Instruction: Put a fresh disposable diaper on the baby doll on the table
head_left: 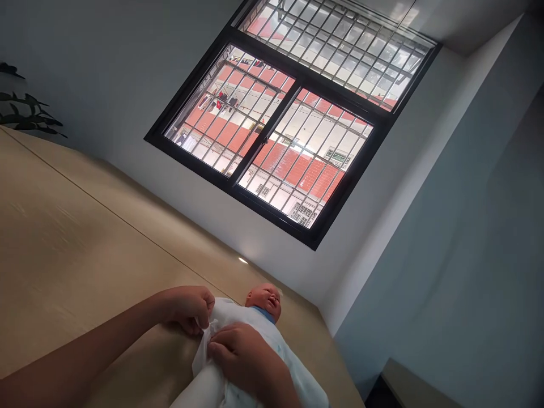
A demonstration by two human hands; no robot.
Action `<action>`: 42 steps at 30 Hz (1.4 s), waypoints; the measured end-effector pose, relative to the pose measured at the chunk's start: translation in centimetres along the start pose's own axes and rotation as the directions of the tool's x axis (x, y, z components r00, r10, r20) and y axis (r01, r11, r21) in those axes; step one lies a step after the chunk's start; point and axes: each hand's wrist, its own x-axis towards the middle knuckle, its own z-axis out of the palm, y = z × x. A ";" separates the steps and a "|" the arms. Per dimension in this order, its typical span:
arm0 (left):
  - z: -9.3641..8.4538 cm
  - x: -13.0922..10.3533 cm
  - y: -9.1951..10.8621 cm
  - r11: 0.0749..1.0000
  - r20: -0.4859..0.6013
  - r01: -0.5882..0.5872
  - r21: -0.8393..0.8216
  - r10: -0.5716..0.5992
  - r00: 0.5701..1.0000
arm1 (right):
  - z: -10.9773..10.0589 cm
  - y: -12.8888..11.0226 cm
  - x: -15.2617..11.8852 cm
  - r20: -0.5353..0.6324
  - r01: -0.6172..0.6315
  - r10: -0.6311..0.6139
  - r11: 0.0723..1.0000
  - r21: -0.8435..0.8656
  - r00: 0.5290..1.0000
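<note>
A baby doll (263,300) lies face up on a tan surface (106,238), dressed in a white garment (255,320) with a blue collar (264,313) and pale blue marks. My left hand (189,307) is closed at the garment's edge on the doll's side, pinching the white cloth. Beside it, my right hand (244,351) rests over the doll's body, its fingers bent and closed on the gathered cloth. Thin white fabric bunches between the two hands. A white tubular part (202,391), perhaps a covered leg, shows at the bottom. My right hand hides the garment's middle.
A seam (106,207) runs along the tan surface, which ends at a grey wall (127,175). Above is a dark-framed, barred window (263,139). Dark plant leaves (32,116) show at the left, and a dark boxy piece of furniture (412,388) stands lower right.
</note>
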 end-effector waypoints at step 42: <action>1.9 1.0 -0.3 0.960 0.127 -0.021 -0.279 0.059 0.990 | 0.1 2.6 0.4 -0.036 -0.205 0.221 0.944 0.258 0.975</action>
